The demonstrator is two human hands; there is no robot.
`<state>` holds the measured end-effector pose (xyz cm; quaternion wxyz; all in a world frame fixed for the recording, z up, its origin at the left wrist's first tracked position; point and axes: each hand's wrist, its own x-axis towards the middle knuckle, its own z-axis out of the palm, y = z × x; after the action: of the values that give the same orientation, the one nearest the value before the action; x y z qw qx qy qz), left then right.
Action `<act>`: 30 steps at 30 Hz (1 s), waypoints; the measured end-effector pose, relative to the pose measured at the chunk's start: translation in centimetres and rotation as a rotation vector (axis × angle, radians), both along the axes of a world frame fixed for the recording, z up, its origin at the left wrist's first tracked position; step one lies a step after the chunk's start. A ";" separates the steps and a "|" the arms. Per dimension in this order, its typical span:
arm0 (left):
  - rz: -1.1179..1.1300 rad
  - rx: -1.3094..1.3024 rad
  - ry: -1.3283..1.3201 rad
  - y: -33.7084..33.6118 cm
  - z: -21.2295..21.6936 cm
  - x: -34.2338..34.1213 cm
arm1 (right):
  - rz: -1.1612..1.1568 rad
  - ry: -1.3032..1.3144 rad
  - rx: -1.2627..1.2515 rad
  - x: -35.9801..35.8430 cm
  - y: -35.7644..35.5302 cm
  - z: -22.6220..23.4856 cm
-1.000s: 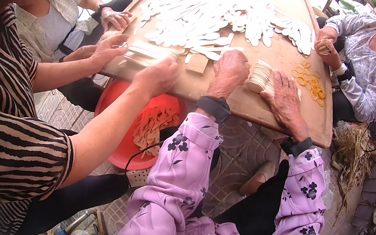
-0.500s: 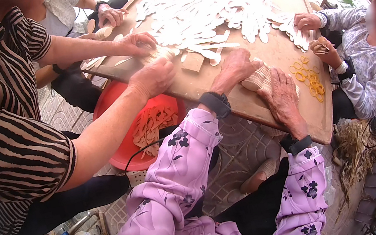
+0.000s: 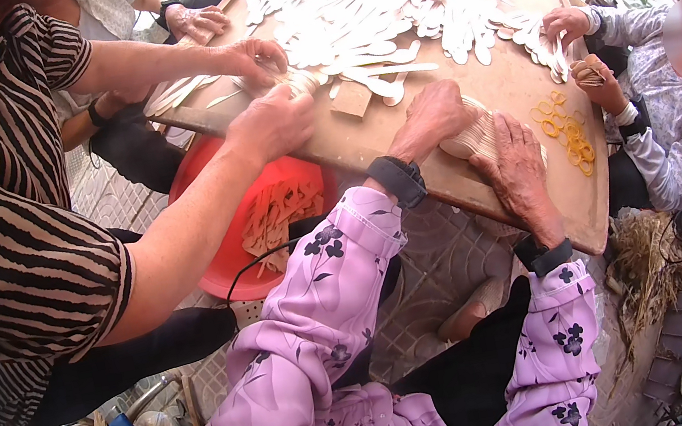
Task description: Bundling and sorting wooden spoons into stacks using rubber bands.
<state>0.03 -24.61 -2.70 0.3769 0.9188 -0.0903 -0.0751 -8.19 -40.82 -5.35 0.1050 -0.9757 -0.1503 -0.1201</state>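
Half open, the right hand (image 3: 518, 168) holds a row of flat, pale wooden sticks (image 3: 471, 135). The curled left hand (image 3: 437, 116) touches its left side, closer than a second ago, its grip hidden. Thin yellow rings (image 3: 571, 141) lie right of both hands.

No text, label, brand, number or sign can be read on the desk (image 3: 510, 87), the wooden spoons (image 3: 473, 135), the red plastic basin (image 3: 225, 252) or the floral sleeves (image 3: 304, 311).
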 end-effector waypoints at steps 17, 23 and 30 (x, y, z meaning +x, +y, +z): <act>-0.466 0.221 -0.162 1.8 0.8 -1.6 | -0.010 0.066 0.006 0.0 0.1 -0.1; -0.484 0.205 -0.311 1.9 -0.3 -1.0 | -0.007 0.083 0.024 -0.2 0.4 0.3; -0.489 0.225 -0.335 1.9 -0.6 0.0 | -0.011 0.082 0.013 -0.2 0.3 0.5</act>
<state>-0.01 -22.66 -3.25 0.2236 0.9054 -0.3603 -0.0207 -8.36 -40.47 -4.90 0.1167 -0.9799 -0.1395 -0.0814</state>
